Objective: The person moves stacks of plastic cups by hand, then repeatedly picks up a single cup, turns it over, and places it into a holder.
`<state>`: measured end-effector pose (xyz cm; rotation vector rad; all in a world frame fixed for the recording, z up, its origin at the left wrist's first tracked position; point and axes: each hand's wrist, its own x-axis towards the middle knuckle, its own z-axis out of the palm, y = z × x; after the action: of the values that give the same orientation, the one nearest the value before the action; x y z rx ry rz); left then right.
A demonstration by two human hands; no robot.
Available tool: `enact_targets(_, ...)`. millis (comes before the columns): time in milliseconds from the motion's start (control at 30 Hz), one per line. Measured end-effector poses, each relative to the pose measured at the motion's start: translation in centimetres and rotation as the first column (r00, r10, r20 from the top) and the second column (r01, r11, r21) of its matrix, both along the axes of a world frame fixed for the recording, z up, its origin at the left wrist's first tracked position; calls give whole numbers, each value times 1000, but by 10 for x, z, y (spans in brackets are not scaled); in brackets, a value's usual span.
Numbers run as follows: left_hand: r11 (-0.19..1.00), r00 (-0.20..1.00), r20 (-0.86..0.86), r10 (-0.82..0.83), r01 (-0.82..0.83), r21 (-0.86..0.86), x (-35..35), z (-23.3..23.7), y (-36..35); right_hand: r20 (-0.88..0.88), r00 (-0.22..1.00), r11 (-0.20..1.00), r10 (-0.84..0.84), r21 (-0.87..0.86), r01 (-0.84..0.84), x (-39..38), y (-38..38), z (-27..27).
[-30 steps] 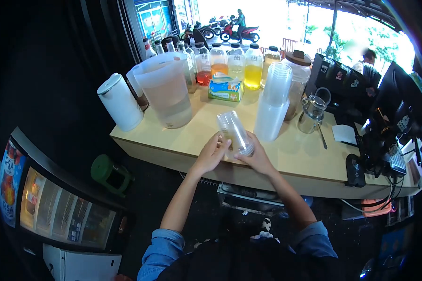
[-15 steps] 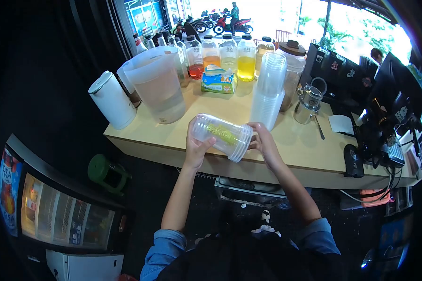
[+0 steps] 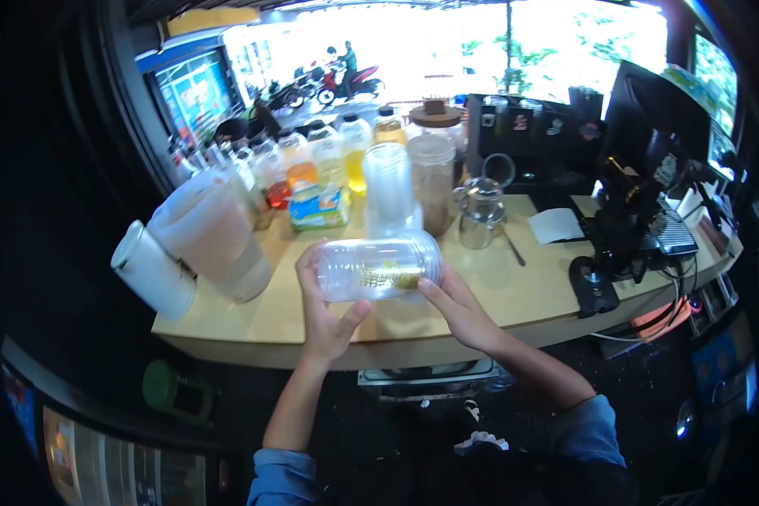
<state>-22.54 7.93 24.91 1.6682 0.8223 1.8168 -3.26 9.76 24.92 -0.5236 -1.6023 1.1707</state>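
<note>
A short nested stack of clear plastic cups (image 3: pixel 367 268) with yellow-green print lies sideways in front of me, above the counter. My left hand (image 3: pixel 325 325) grips the base end, its thumb along the lower side. At the rim end, my right hand (image 3: pixel 460 308) holds the cups with its thumb in front; its other fingers are partly hidden behind them. Just beyond stands a taller stack of clear cups (image 3: pixel 388 185), its lower part covered by the held ones.
Left on the counter (image 3: pixel 514 287) are a white kettle (image 3: pixel 152 268) and a large plastic pitcher (image 3: pixel 207 221). Behind stand a tissue pack (image 3: pixel 319 209) and several bottles of coloured liquid (image 3: pixel 356 160). A metal pot (image 3: pixel 481 211), spoon (image 3: pixel 512 245) and monitor (image 3: pixel 662 118) are rightward.
The cups have turned from slanting to nearly level, and their print has rotated. Both hands still hold them. My view has shifted right and up, showing more of the street.
</note>
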Motion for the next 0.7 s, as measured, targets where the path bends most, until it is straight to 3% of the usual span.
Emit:
enact_targets(100,997,971,-231,60,-46,65,22,39,25,80,996,997,46,-64,-41,43,26,13)
enact_targets(133,991,931,-346,116,-86,101,33,51,36,195,979,995,62,-90,-46,62,36,23)
enact_targets(167,987,939,-315,137,-102,124,51,64,46,307,948,992,84,-120,-49,78,45,31)
enact_targets(200,987,941,-311,129,-93,128,63,77,56,310,948,993,73,-115,-39,90,54,39)
enact_targets(267,970,824,-515,236,-164,180,89,105,84,275,959,985,67,-171,-20,118,78,58)
enact_targets(333,973,844,-495,206,-121,198,123,127,119,272,962,984,21,-175,28,145,106,77)
enact_targets(400,972,853,-493,174,-69,224,158,152,159,377,921,982,-100,-112,152,175,140,102)
enact_targets(533,880,781,-503,370,-122,459,232,192,254,277,866,900,-416,-8,435,247,212,134)
enact_targets(633,850,779,-462,424,-165,501,294,207,311,257,781,818,-569,75,570,291,250,147)
enact_targets(667,814,765,-432,477,-200,545,314,205,331,303,697,759,-650,207,618,303,266,144)
enact_targets(700,847,786,-450,423,-167,504,331,206,346,333,602,688,-725,334,644,314,278,142)
